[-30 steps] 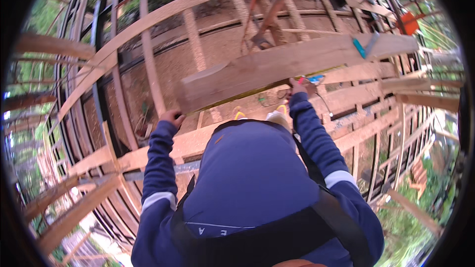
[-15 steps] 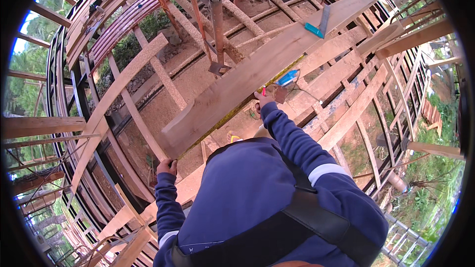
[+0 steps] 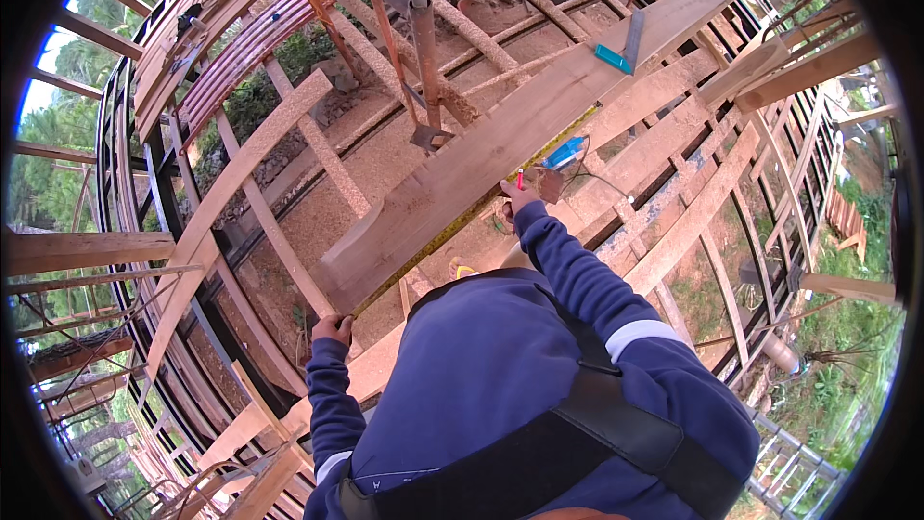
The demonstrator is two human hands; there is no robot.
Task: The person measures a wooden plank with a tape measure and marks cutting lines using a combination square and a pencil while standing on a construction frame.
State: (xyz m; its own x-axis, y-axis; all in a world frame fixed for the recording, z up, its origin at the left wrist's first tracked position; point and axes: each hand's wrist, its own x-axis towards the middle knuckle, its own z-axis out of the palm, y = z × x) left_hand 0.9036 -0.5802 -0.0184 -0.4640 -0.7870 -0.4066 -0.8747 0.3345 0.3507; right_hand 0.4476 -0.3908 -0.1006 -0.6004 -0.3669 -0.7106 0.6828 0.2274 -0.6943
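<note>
The plank (image 3: 520, 140) lies slantwise in front of the person, with a yellow tape (image 3: 438, 243) stretched along its near edge. The left hand (image 3: 332, 329) is curled at the plank's lower left corner, by the tape's end; whether it pinches the tape, I cannot tell. The right hand (image 3: 521, 196) is nearly closed around a red marker (image 3: 520, 176), beside the tape partway along that edge.

A slip of the left hand could shift the tape's end and throw off any reading; sag or twist in the tape could do the same. A knock to the plank might jog the square (image 3: 613, 60), which lies loose near its far end. The open frame offers gaps through which a dropped marker could fall.

Just beyond the plank, a rusty post (image 3: 423, 63) stands in the way on the far side. A blue tool (image 3: 564, 152) sits near the right hand, and its cable (image 3: 604, 179) could snag a foot. Long boards (image 3: 688, 188) spread to the right.
</note>
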